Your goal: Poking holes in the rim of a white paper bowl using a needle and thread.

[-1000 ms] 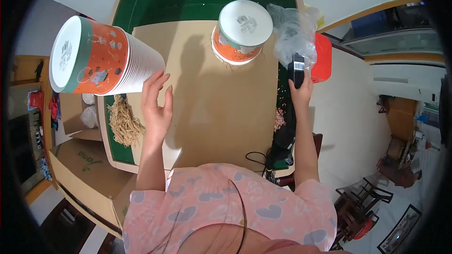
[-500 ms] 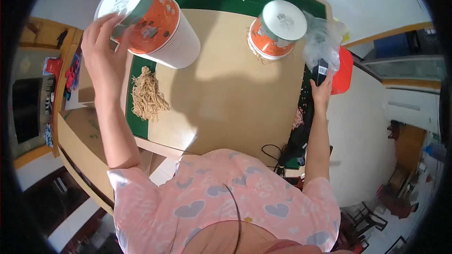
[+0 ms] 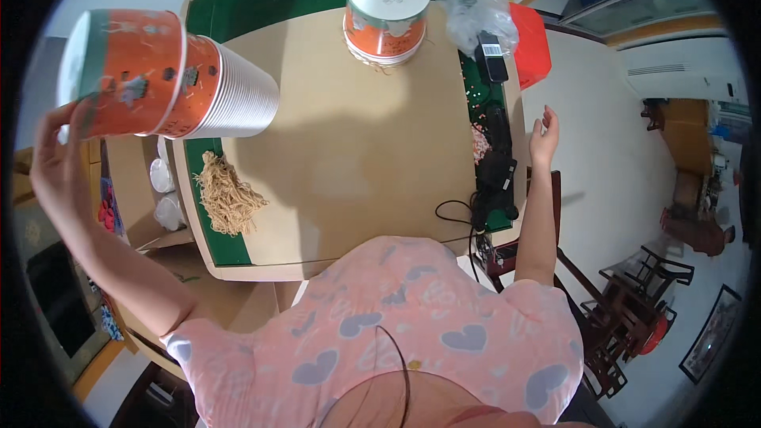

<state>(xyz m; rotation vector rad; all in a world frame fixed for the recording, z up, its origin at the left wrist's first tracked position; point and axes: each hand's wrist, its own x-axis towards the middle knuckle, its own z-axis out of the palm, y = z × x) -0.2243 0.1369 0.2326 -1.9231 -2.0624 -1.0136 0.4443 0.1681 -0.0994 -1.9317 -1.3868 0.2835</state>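
Observation:
My left hand [image 3: 65, 139] grips the green base end of the outermost orange paper bucket [image 3: 135, 71]. That bucket sits partly drawn off a long nested bucket stack [image 3: 246, 91] lying on its side at the table's left. My right hand [image 3: 544, 141] hangs past the right table edge, fingers loosely apart and holding nothing. At the far middle, another paper bucket [image 3: 386, 36] stands upside down with beige strands poking from under its rim. A bundle of beige strings [image 3: 226, 196] lies near the left table edge.
A brown board [image 3: 357, 174] covers most of the green table. Along the right edge are a black power adapter [image 3: 491, 59], black cables [image 3: 495, 174], a clear plastic bag [image 3: 479, 16] and a red plastic container [image 3: 531, 46]. An opened cardboard box [image 3: 214, 285] stands at the left.
My left hand has moved left, pulling the outermost bucket partly off the stack. My right hand has let go of the black adapter and drawn back off the table. The view has shifted.

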